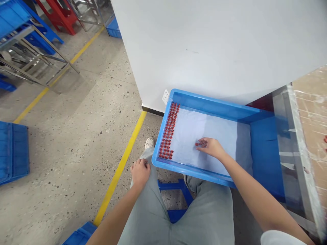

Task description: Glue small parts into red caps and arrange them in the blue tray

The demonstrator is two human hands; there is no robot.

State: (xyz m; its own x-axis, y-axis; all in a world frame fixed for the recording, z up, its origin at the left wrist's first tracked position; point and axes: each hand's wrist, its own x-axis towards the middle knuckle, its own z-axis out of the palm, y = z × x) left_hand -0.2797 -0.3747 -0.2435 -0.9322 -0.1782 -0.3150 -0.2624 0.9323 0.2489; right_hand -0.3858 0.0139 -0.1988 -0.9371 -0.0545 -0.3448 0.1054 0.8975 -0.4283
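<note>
My right hand [211,147] is over the white sheet [190,127] lining a blue plastic tray [201,173]. Thumb and fingers pinch a small red part [197,144], too small to name more exactly. Along the tray's left side, several rows of like small red pieces [169,131] stand close together; the row nearest the sheet's middle has a gap near the front end. My left hand [141,172] rests on my left knee with fingers curled. Something small and dark shows by its thumb, but I cannot make out what it is.
A white panel [204,44] rises behind the tray. At right is a worktable edge [301,136] with a brown top. Blue crates [15,153] and a metal stool frame [38,58] stand at left. Yellow lines [122,163] cross the speckled floor. A blue stool [176,185] is beneath me.
</note>
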